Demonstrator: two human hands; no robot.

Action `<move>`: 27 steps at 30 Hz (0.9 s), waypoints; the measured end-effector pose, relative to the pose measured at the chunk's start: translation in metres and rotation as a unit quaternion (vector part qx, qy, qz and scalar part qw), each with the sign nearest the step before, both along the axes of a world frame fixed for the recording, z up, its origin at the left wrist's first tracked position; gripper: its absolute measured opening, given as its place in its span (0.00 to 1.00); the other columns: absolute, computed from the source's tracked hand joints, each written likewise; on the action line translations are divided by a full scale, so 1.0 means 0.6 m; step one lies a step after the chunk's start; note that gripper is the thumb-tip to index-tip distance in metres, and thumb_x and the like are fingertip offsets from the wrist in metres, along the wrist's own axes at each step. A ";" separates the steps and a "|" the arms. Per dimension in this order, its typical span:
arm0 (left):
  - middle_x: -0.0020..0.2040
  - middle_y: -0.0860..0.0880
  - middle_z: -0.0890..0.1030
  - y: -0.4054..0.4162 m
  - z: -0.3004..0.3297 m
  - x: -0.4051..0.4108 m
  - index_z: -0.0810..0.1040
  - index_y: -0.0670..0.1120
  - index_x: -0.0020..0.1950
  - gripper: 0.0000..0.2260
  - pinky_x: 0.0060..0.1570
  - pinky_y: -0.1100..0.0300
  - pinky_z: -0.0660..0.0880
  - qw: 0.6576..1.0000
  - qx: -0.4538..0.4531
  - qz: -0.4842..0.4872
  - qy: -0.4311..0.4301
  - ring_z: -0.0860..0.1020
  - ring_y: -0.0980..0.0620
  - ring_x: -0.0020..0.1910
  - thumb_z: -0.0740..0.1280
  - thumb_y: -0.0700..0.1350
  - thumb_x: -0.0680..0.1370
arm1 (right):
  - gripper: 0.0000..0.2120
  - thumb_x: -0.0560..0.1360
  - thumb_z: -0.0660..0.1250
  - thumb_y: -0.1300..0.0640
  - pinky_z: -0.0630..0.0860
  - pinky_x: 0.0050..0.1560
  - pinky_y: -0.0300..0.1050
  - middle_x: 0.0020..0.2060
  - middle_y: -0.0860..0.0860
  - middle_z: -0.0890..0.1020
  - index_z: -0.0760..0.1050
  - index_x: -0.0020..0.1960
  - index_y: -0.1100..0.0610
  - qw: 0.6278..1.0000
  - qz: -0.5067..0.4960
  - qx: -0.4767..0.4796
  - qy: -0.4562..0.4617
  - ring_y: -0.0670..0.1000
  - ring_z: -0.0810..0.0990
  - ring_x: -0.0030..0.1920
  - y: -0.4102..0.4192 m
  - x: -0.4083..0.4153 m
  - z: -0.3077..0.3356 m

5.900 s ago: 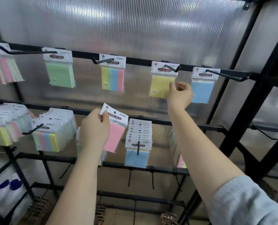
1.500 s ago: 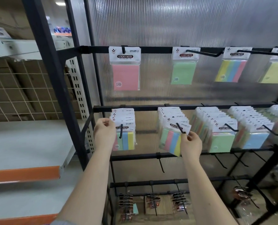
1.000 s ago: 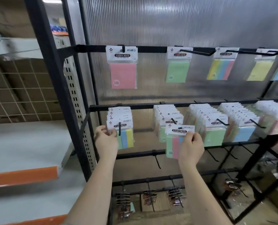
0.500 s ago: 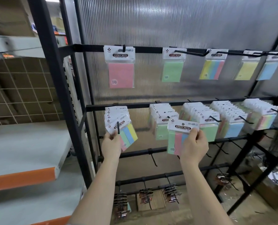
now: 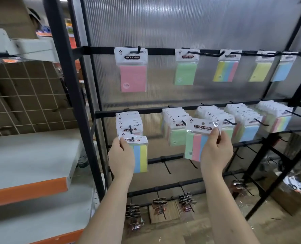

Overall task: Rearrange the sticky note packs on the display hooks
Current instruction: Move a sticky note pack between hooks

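The striped pack [image 5: 197,143] hangs free of any hook, pinched at its header's right edge by the right hand [image 5: 215,152], in front of the middle row between the first and second stacks. The left hand [image 5: 121,156] grips the left edge of the front pack [image 5: 139,154] on the leftmost hook [image 5: 131,132], which looks about to slip off the tip. Probably the free pack belongs with that matching striped stack [image 5: 129,122]. To do it well, the person should line the header hole [image 5: 202,123] up with the hook tip, keep the header flat and square to the hook, and slide it on only once the left hand has steadied or cleared the front pack. Above, single packs hang on the top rail [image 5: 163,50].
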State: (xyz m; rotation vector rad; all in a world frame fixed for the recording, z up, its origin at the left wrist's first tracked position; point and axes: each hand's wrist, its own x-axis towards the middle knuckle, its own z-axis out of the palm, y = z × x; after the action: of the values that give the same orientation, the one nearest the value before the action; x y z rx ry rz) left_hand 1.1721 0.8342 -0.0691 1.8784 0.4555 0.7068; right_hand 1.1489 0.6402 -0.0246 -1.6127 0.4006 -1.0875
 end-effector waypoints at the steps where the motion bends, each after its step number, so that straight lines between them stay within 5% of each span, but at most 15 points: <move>1: 0.33 0.54 0.72 0.001 -0.001 -0.006 0.65 0.49 0.36 0.15 0.28 0.62 0.61 1.000 0.015 0.001 -0.007 0.71 0.57 0.31 0.52 0.49 0.82 | 0.20 0.81 0.57 0.55 0.63 0.30 0.32 0.25 0.47 0.65 0.59 0.30 0.52 1.000 -0.002 -0.009 -0.004 0.40 0.66 0.26 -0.002 -0.007 0.007; 8: 0.32 0.52 0.71 -0.023 0.018 -0.017 0.63 0.49 0.35 0.15 0.27 0.63 0.59 0.993 0.106 -0.028 -0.036 0.69 0.56 0.29 0.53 0.49 0.82 | 0.21 0.80 0.59 0.52 0.62 0.29 0.33 0.23 0.46 0.64 0.58 0.30 0.50 0.997 -0.033 -0.072 -0.014 0.41 0.66 0.26 -0.042 -0.037 0.039; 14: 0.30 0.52 0.69 -0.086 0.054 -0.003 0.60 0.50 0.33 0.17 0.27 0.60 0.58 0.992 0.098 -0.079 -0.022 0.68 0.55 0.29 0.53 0.49 0.82 | 0.22 0.80 0.60 0.52 0.60 0.28 0.35 0.22 0.46 0.64 0.57 0.29 0.50 0.997 -0.037 -0.058 -0.027 0.43 0.64 0.25 -0.106 -0.051 0.043; 27: 0.31 0.46 0.72 -0.324 0.101 0.010 0.64 0.46 0.35 0.16 0.26 0.58 0.58 0.982 0.174 -0.069 0.009 0.68 0.49 0.30 0.53 0.50 0.82 | 0.25 0.78 0.64 0.53 0.57 0.29 0.34 0.20 0.42 0.63 0.65 0.23 0.44 0.994 0.073 -0.022 -0.077 0.43 0.60 0.25 -0.390 -0.062 0.069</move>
State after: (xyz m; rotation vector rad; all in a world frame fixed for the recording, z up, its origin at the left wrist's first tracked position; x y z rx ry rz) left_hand 1.1780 0.6397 -0.0086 2.2207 0.2176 0.7106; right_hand 1.1116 0.4065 0.0169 -1.5586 0.1548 -1.1081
